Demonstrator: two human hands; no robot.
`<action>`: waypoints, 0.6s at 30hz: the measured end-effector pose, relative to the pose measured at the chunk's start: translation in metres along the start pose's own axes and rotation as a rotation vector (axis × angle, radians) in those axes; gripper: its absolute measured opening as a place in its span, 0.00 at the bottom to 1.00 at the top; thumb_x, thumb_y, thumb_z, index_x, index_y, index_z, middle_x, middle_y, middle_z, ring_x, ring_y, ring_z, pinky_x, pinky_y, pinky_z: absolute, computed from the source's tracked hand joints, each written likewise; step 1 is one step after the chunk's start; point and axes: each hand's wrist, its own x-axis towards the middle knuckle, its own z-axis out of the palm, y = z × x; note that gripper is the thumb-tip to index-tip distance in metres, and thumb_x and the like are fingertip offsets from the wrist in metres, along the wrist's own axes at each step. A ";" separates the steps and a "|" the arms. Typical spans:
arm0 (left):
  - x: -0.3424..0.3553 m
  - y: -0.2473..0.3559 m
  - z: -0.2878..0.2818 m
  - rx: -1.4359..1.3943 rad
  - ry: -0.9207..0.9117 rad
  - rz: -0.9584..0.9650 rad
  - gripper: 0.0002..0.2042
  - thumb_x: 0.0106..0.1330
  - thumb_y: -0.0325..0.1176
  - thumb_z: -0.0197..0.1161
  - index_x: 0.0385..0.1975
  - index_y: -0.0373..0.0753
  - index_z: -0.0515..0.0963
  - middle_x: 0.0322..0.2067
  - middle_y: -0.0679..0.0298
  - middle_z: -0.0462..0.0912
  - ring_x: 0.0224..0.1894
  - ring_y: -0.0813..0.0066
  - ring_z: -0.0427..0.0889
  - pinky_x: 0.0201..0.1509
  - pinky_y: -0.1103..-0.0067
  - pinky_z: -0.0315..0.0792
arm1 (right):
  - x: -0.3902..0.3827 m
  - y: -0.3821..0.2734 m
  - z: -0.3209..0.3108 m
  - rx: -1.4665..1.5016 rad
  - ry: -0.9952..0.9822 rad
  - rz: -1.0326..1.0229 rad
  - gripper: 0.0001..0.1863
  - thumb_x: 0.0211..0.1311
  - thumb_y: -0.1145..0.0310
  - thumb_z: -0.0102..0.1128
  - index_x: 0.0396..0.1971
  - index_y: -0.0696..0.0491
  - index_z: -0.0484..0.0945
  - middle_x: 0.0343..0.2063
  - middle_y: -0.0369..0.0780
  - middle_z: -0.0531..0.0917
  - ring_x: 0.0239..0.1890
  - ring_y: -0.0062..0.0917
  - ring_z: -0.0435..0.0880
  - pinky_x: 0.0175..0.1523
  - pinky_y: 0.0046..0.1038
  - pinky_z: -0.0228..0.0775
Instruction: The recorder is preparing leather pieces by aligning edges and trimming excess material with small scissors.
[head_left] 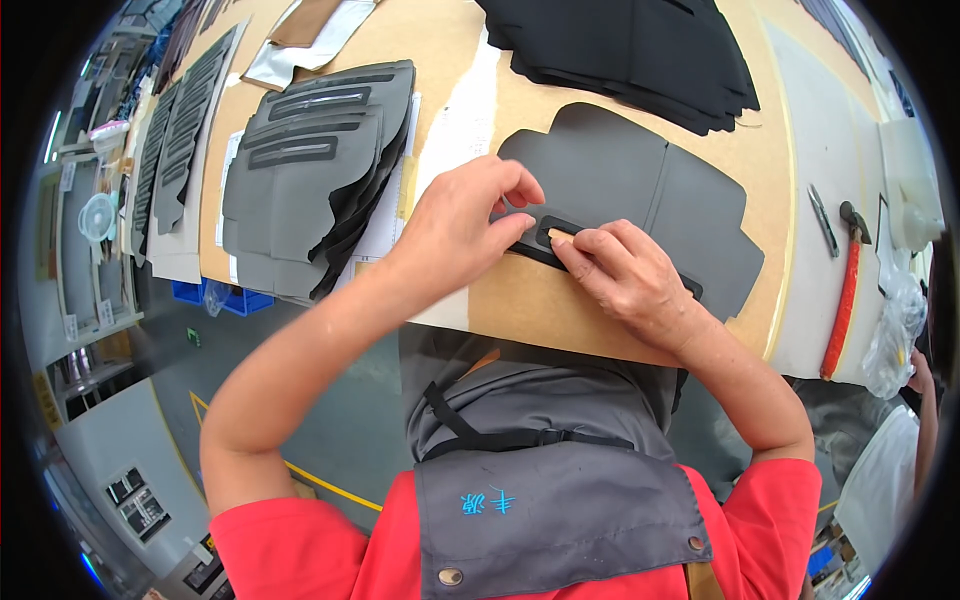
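Observation:
A grey shaped panel (610, 160) of leather-like sheet lies at the front of the table, with a black-framed slot strip (580, 226) along its near edge. My right hand (635, 280) rests over that strip, its fingers pinching a small tan flat-ended tool (560, 235) against the slot. Most of the tool is hidden by the fingers. At the strip's left end is my left hand (455, 215), its fingers bent and a gap between thumb and forefinger. The left thumb tip is close to the strip; I cannot tell whether it touches.
Left of the panel lies a stack of grey panels (300, 190) with black-edged slots. Black sheets (630, 50) are piled at the back. On the right are a red-handled hammer (845, 290), a slim metal tool (823, 220) and a clear plastic bag (895, 330). Another person's hand (920, 372) shows far right.

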 end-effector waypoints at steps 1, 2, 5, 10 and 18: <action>-0.008 -0.002 0.007 -0.004 -0.005 0.001 0.09 0.60 0.26 0.72 0.40 0.33 0.83 0.37 0.60 0.85 0.38 0.69 0.84 0.43 0.74 0.78 | -0.001 0.001 0.000 0.000 -0.003 0.006 0.16 0.57 0.76 0.64 0.47 0.63 0.83 0.35 0.38 0.77 0.37 0.27 0.78 0.43 0.28 0.76; -0.017 -0.003 0.016 0.102 0.069 0.131 0.11 0.61 0.24 0.71 0.43 0.33 0.83 0.41 0.59 0.84 0.42 0.65 0.83 0.46 0.73 0.77 | -0.002 0.001 0.000 -0.001 -0.014 0.007 0.16 0.58 0.76 0.64 0.47 0.63 0.83 0.36 0.38 0.77 0.38 0.27 0.78 0.43 0.28 0.76; -0.040 0.001 0.034 0.298 0.166 0.275 0.14 0.63 0.23 0.69 0.48 0.33 0.83 0.46 0.60 0.83 0.47 0.62 0.83 0.50 0.71 0.77 | 0.001 0.001 -0.001 0.013 -0.010 0.004 0.16 0.58 0.76 0.63 0.47 0.63 0.83 0.36 0.38 0.78 0.38 0.28 0.79 0.43 0.28 0.76; -0.055 -0.001 0.053 0.494 0.227 0.307 0.21 0.59 0.21 0.66 0.55 0.35 0.83 0.51 0.62 0.84 0.55 0.64 0.83 0.59 0.70 0.75 | -0.002 0.001 -0.006 0.125 -0.035 0.107 0.17 0.56 0.78 0.63 0.48 0.62 0.83 0.38 0.39 0.79 0.39 0.32 0.79 0.44 0.30 0.77; -0.059 -0.001 0.055 0.502 0.206 0.281 0.23 0.61 0.23 0.63 0.58 0.38 0.81 0.54 0.62 0.82 0.59 0.65 0.81 0.63 0.71 0.72 | -0.014 -0.002 -0.014 0.196 -0.069 0.197 0.22 0.49 0.79 0.64 0.49 0.61 0.84 0.39 0.41 0.80 0.40 0.33 0.80 0.45 0.32 0.78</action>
